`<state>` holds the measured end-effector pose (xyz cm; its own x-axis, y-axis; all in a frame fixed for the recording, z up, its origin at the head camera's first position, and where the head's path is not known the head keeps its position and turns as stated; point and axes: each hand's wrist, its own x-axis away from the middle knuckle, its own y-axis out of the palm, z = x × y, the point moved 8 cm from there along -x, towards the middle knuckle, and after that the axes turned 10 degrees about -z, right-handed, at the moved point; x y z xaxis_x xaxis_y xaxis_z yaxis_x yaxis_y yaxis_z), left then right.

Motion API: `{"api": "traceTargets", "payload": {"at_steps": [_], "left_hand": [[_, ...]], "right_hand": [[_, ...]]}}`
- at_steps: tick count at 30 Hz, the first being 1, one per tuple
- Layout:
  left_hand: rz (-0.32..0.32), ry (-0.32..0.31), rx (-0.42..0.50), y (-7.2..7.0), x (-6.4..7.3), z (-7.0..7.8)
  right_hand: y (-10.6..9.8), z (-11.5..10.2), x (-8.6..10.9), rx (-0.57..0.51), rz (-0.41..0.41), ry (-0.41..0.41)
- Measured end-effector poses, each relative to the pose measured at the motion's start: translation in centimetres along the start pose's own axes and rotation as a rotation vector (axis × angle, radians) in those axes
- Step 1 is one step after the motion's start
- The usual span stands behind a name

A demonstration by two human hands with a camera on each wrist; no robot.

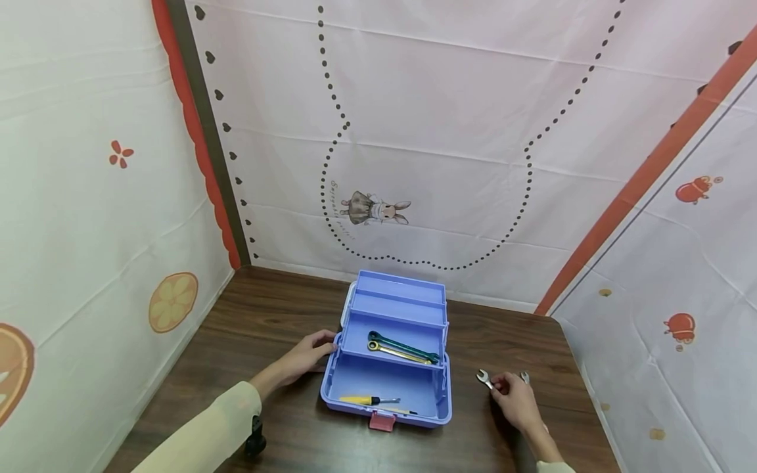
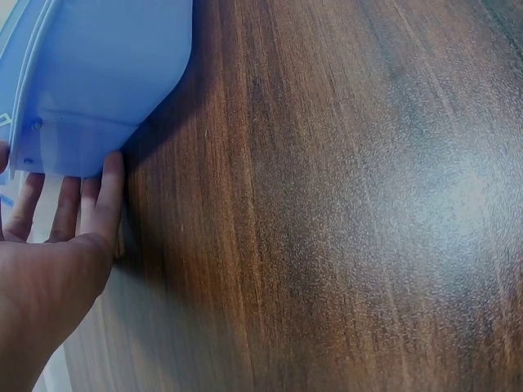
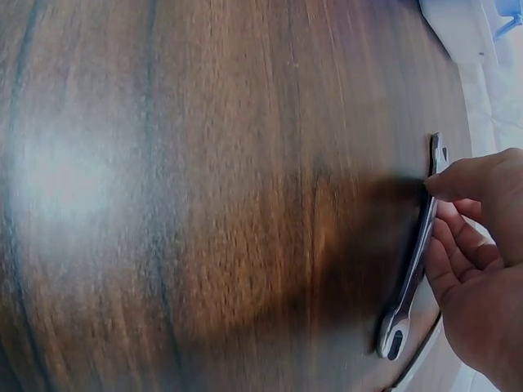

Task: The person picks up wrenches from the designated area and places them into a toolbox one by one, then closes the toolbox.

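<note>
A blue toolbox (image 1: 390, 419) stands with its lid back and its tray raised. My left hand (image 1: 304, 358) rests at its left side; in the left wrist view, fingers (image 2: 106, 196) touch the outer wall. On the right, my right hand (image 1: 516, 397) pinches a silver wrench (image 3: 418, 245) by its shaft, between thumb and fingers, at the table surface. A second wrench (image 1: 524, 376) lies just beyond that hand, mostly hidden by it. The tray holds a green wrench (image 1: 402, 345) and a gold wrench (image 1: 396, 353). A yellow-handled screwdriver (image 1: 361, 399) lies in the bottom.
The dark wooden table (image 1: 284, 289) meets printed cloth walls (image 1: 426, 197) at the back and both sides. A thin yellow tool (image 1: 397, 410) lies along the toolbox's front inner wall. A pink latch (image 1: 382, 422) hangs at the front.
</note>
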<state>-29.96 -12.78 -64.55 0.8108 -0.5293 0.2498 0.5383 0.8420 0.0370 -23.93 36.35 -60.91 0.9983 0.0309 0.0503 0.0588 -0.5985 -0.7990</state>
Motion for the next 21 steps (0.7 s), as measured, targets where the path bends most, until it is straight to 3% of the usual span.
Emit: {"api": "traceTargets", "payload": {"at_steps": [9, 15, 21], "left_hand": [[0.007, 0.009, -0.008, 0.2, -0.1, 0.0], [0.021, 0.003, -0.018, 0.1, 0.0, -0.2], [0.035, -0.001, -0.037, -0.1, 0.1, -0.1]], "right_hand": [[-0.5, -0.3, 0.8, 0.055, 0.029, -0.038], [-0.7, 1.1, 2.3, 0.046, -0.032, 0.047], [-0.6, 1.6, 1.9, 0.048, -0.064, 0.081]]}}
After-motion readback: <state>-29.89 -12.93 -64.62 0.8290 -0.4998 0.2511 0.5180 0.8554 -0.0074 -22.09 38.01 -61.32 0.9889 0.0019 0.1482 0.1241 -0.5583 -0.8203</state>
